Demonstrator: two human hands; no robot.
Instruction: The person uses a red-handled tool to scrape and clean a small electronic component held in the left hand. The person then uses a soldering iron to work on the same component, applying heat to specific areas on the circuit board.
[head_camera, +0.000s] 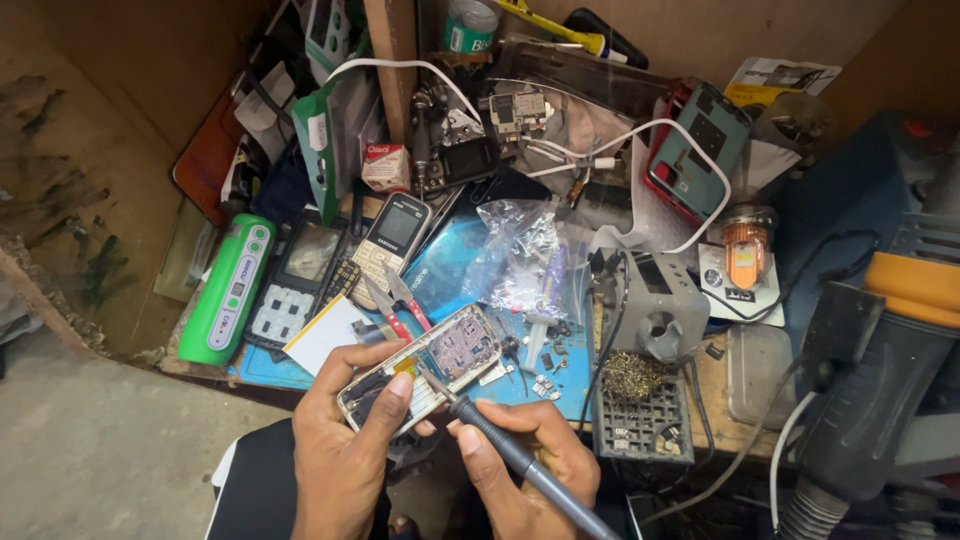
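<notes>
My left hand (345, 440) grips an opened mobile phone (430, 362) with its back off, so the circuit board and metal frame show. The thumb rests on the phone's lower end. My right hand (520, 455) holds a grey soldering iron (505, 450) like a pen. Its thin tip touches the board near the phone's middle. Both hands are at the front edge of a cluttered workbench, over a blue mat (560, 385).
A keypad phone (392, 240), red-handled cutters (400, 305), a green oblong device (232, 290) and a clear bag of parts (525, 255) lie behind. A grey iron stand with brass wool (640, 375) sits right. A hot-air gun (890, 370) stands at far right.
</notes>
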